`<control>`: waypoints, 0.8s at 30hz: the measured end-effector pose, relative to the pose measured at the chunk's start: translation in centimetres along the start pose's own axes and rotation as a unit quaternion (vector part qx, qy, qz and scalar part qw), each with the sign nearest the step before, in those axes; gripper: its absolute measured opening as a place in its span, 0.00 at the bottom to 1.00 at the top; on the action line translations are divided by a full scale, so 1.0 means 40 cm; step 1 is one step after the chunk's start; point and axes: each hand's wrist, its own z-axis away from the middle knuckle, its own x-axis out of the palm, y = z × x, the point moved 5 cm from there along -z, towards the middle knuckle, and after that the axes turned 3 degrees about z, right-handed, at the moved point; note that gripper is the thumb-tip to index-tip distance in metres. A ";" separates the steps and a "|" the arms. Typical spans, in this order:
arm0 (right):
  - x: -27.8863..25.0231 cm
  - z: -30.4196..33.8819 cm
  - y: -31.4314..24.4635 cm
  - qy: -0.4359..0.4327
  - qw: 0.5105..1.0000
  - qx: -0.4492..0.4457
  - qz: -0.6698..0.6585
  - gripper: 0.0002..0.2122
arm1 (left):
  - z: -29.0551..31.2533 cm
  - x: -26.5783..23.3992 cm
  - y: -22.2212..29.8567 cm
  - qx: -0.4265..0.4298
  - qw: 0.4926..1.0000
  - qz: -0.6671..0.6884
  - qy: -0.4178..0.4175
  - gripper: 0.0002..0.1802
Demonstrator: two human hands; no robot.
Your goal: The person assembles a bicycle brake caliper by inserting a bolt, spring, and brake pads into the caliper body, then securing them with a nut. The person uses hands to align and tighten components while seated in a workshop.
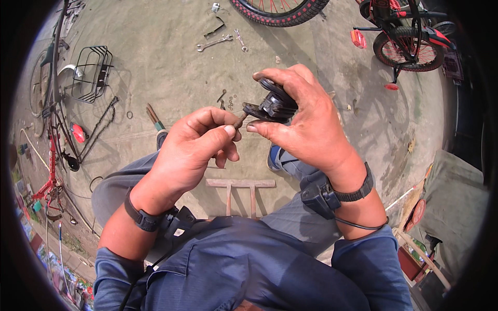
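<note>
A black twin-disc part (282, 107) was up off the ground in the right hand (317, 122), its discs clasped between fingers and thumb. The left hand (192, 146) pinched a small bolt-like pin (240, 120), its tip at the lower disc's edge. The step in hand seemed to be working that pin at the disc, whether in or out unclear; the next move probably called for steady alignment. Beyond lay small washers (231, 102), then an open-ended wrench (214, 43).
</note>
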 end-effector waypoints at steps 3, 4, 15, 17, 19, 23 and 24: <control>0.004 -0.003 0.003 -0.004 1.000 -0.004 0.004 0.29 | -0.004 -0.011 -0.005 -0.002 1.000 0.018 -0.004 0.11; 0.005 -0.002 0.005 -0.009 1.000 -0.002 0.005 0.29 | -0.005 -0.013 -0.007 -0.005 1.000 0.018 0.001 0.11; 0.019 0.004 0.038 -0.056 0.997 0.047 -0.019 0.31 | 0.004 -0.006 -0.007 0.002 1.000 -0.021 0.013 0.09; 0.025 0.005 0.047 -0.064 0.995 0.061 -0.046 0.32 | 0.006 -0.006 -0.005 0.009 0.999 -0.033 0.016 0.10; 0.028 0.008 0.056 -0.079 0.991 0.077 -0.070 0.32 | 0.007 -0.007 -0.003 0.021 0.998 -0.048 0.020 0.10; 0.030 0.014 0.066 -0.104 0.982 0.107 -0.111 0.33 | 0.010 -0.010 0.005 0.055 0.994 -0.081 0.037 0.12; 0.032 0.015 0.068 -0.105 0.981 0.112 -0.121 0.33 | 0.011 -0.010 0.005 0.056 0.994 -0.083 0.037 0.12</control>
